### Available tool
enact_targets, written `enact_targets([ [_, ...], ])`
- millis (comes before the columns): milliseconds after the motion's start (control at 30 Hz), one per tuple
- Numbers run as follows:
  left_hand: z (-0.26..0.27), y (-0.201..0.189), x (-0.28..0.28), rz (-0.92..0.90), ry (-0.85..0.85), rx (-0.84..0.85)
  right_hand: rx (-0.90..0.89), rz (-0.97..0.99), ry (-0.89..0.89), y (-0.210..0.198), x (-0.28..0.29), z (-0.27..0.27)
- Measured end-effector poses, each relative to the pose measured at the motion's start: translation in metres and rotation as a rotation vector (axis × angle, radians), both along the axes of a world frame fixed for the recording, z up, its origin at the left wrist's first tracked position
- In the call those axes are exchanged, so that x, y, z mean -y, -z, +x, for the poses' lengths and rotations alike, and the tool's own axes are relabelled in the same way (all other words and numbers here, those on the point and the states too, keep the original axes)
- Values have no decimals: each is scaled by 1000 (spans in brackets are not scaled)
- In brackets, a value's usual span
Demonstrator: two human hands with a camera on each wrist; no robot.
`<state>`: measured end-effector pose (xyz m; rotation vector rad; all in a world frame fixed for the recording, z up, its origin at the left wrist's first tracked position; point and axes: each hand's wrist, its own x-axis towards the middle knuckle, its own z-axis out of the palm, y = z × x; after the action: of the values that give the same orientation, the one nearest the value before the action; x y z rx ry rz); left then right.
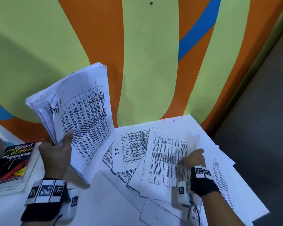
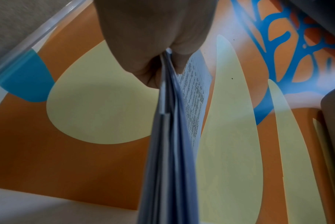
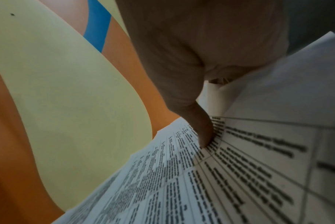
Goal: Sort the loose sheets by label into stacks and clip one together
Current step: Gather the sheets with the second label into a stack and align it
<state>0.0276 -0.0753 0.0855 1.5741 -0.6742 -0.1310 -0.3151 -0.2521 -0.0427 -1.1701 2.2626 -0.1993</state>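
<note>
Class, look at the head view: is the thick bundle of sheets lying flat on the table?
No: the left hand grips the bundle and holds it raised above the table.

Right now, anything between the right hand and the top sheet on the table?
Nothing visible. The right hand is already on the top sheet, thumb pressing its printed table. The sheet lies over other loose sheets. The left hand holds the stack of sheets off to the side.

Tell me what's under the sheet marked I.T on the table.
The I.T sheet overlaps another printed table sheet, whose grid shows below it. The right hand presses a sheet covering its right edge. Anything deeper is hidden.
</note>
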Motion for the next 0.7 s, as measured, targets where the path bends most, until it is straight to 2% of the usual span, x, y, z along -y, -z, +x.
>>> enact_targets([
  [167, -3, -3, 2, 6, 14, -10, -73, -56, 25, 1, -4, 11],
  [333, 5, 7, 4, 20, 13, -19, -229, 48, -30, -4, -19, 38],
  [500, 3, 9, 1, 24, 26, 20, -138, 110, -149, -7, -24, 32],
  [600, 3, 9, -2, 45, 37, 43, -198, 117, -35, -8, -20, 32],
  [700, 0, 3, -3, 35, 64, -2, -153, 92, 69, -12, -16, 28],
])
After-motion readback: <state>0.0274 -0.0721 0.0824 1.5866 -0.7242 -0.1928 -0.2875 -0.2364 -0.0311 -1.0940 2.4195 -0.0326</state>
